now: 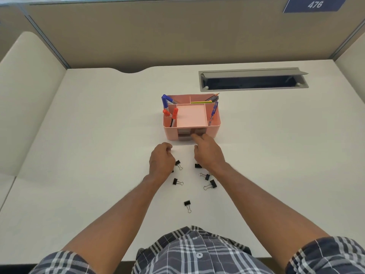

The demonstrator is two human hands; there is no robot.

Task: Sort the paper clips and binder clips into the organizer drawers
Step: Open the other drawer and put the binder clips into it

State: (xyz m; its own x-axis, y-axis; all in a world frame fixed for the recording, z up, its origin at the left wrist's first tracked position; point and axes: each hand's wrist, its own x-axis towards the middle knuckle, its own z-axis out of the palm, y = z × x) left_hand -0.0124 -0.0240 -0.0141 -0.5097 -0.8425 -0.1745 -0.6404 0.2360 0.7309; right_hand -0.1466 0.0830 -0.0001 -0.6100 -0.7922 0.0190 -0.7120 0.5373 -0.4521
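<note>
Head view of a white desk in a beige-partitioned cubicle. A pink desk organizer stands at the centre of the desk, its small drawers facing the person; whether any drawer is pulled out cannot be told. The top compartments hold blue markers at the back left, red-capped markers at the front left, a blue pen on the right, and pencils at the back right; the central tray shows no contents.

The right hand reaches forward with the index finger extended, its tip touching the drawer front on the right side of the organizer; the other fingers curl loosely and hold nothing visible. The left hand rests on the desk just in front of the organizer, fingers curled inward toward the thumb; whether they pinch a clip cannot be told.

Black binder clips lie scattered on the desk between the hands and the person's torso: one just beside the left hand, one partly hidden under the right wrist, one below the left wrist, two beside the right forearm, and one nearest the person, well apart from the rest. No paper clips can be made out.

A grey cable hatch with raised flap sits at the back right. A blue sign reading 476 hangs on the partition. The person wears a plaid short-sleeved shirt.
</note>
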